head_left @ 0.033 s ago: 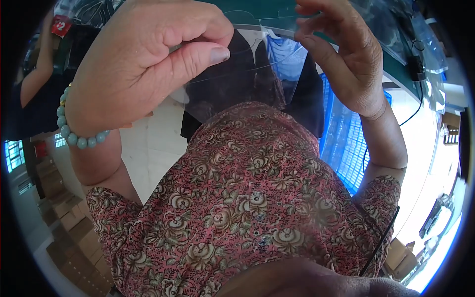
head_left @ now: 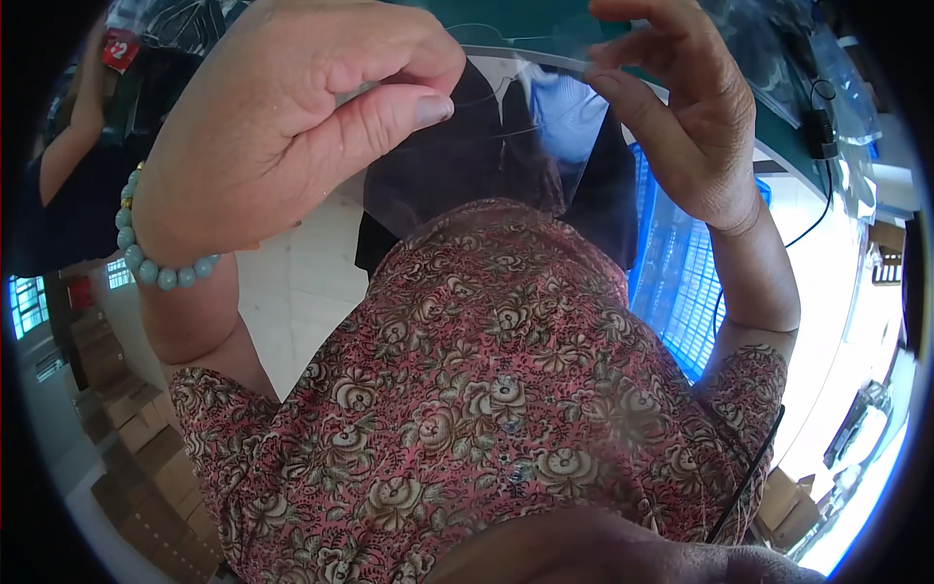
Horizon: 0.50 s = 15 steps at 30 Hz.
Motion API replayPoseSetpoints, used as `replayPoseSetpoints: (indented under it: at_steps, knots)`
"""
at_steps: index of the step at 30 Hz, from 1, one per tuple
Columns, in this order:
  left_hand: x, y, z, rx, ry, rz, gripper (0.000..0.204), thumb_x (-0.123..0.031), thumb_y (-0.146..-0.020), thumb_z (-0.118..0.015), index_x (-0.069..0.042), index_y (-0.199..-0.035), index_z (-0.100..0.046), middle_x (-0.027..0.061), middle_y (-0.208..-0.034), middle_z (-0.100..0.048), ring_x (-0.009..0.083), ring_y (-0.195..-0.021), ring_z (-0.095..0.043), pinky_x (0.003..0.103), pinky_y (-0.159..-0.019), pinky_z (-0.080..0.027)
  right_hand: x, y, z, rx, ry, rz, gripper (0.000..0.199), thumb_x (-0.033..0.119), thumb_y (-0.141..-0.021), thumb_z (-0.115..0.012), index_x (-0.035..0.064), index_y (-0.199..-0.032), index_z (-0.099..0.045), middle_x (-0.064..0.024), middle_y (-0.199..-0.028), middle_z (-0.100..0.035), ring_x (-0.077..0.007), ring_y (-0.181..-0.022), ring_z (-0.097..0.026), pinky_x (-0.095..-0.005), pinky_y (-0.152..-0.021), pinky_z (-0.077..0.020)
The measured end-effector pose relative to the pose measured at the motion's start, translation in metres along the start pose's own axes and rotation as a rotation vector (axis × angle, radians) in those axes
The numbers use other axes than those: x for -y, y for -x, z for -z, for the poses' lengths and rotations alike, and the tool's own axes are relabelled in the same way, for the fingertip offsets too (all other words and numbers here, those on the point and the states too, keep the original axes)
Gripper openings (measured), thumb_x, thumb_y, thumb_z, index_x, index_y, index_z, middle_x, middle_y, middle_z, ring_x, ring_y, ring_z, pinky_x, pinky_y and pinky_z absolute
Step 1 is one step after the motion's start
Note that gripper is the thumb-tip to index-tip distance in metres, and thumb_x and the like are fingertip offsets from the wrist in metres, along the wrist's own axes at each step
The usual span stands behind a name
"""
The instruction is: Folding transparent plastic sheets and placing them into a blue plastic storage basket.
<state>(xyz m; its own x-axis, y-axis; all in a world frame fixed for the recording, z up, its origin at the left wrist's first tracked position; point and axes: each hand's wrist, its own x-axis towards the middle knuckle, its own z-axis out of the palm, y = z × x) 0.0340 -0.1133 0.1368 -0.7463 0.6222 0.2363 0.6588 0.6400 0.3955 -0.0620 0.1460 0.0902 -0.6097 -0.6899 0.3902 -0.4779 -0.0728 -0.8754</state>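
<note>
A clear plastic sheet (head_left: 428, 185), see-through with faint shiny edges, hangs between my hands in front of my body. My left hand (head_left: 302, 127), with a pale green bead bracelet (head_left: 165, 276) at the wrist, is pinched at the sheet's upper left side. Its thumb lies against the bent fingers. My right hand (head_left: 681, 107) is at the sheet's upper right corner, thumb tip and a blurred fingertip close together on it. The other right fingers curl above. Whether the sheet is a single layer or a bag, I cannot tell.
A green table top (head_left: 555, 21) with a pale edge lies beyond my hands. A blue plastic crate (head_left: 666, 263) stands low at the right, near a black cable (head_left: 823, 146). Another person's arm (head_left: 80, 136) and a red packet (head_left: 120, 49) are at the far left.
The fingers of my right hand have shifted slightly, and my left hand a little to the right. The reflections on the plastic sheet have changed.
</note>
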Motion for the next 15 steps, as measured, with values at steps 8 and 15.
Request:
replayPoseSetpoints:
  at_steps: [8,15]
  knots:
    - [0.019,0.020,-0.020,-0.259,0.471,0.483,0.025,-0.011,-0.084,-0.072,-0.003,-0.107,-0.066,0.0096,-0.088,-0.066,0.0185,-0.081,-0.065,0.044,-0.097,-0.044,0.002,0.003,0.006,0.128,0.412,0.065,0.021,-0.005,-0.082,-0.070,-0.0004,-0.101,-0.063,-0.0196,-0.123,-0.050,-0.0276,-0.095,-0.060,-0.0333,-0.076,-0.0499]
    - [0.030,0.050,-0.018,-0.214,0.010,0.147,0.025,-0.010,-0.081,-0.077,-0.002,-0.103,-0.068,0.0140,-0.110,-0.060,0.0182,-0.085,-0.065,0.032,-0.093,-0.048,-0.021,0.004,0.004,0.252,0.716,0.413,0.047,0.018,-0.081,-0.081,0.0048,-0.123,-0.065,-0.0149,-0.120,-0.058,-0.0255,-0.102,-0.065,-0.0335,-0.084,-0.0562]
